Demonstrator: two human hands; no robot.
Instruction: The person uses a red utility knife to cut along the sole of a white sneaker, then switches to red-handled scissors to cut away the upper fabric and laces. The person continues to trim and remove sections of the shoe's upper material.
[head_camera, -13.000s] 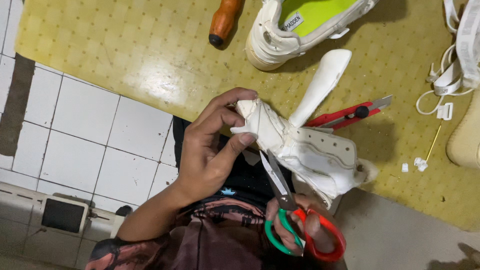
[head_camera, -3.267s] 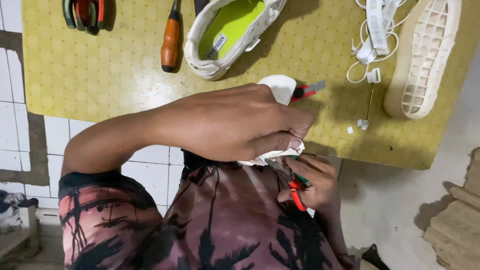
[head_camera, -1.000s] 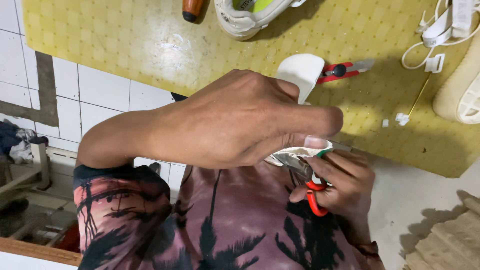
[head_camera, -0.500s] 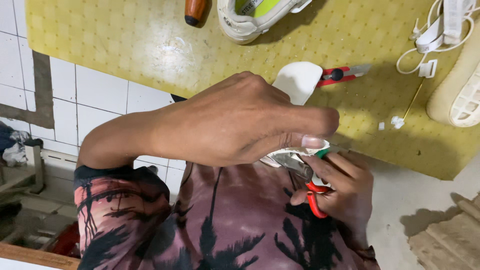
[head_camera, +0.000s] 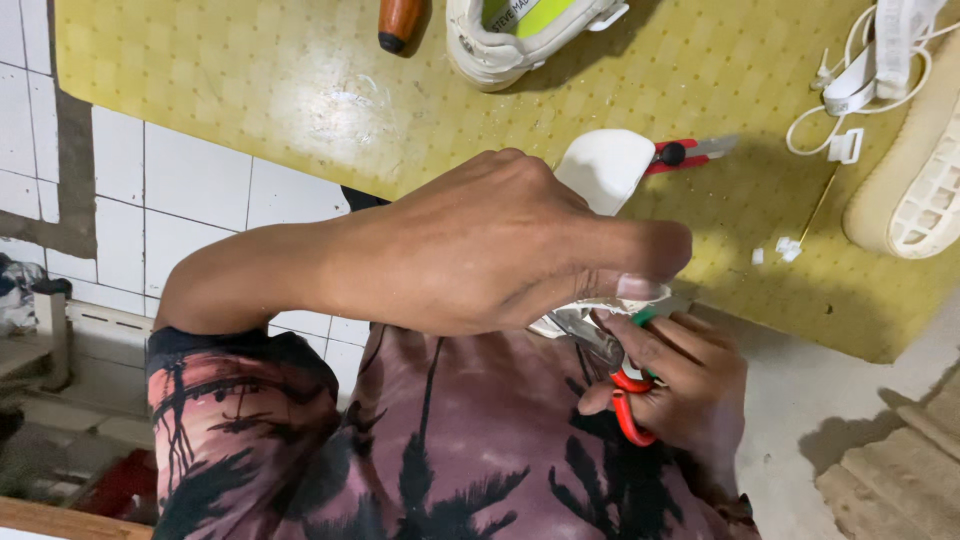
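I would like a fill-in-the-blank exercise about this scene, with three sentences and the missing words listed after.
1. The right hand holds scissors with red and ____ handles.
2. The left hand grips a ____ shoe piece over the lap.
3. The mat on the table is ____ in colour.

Missing words: green; white; yellow
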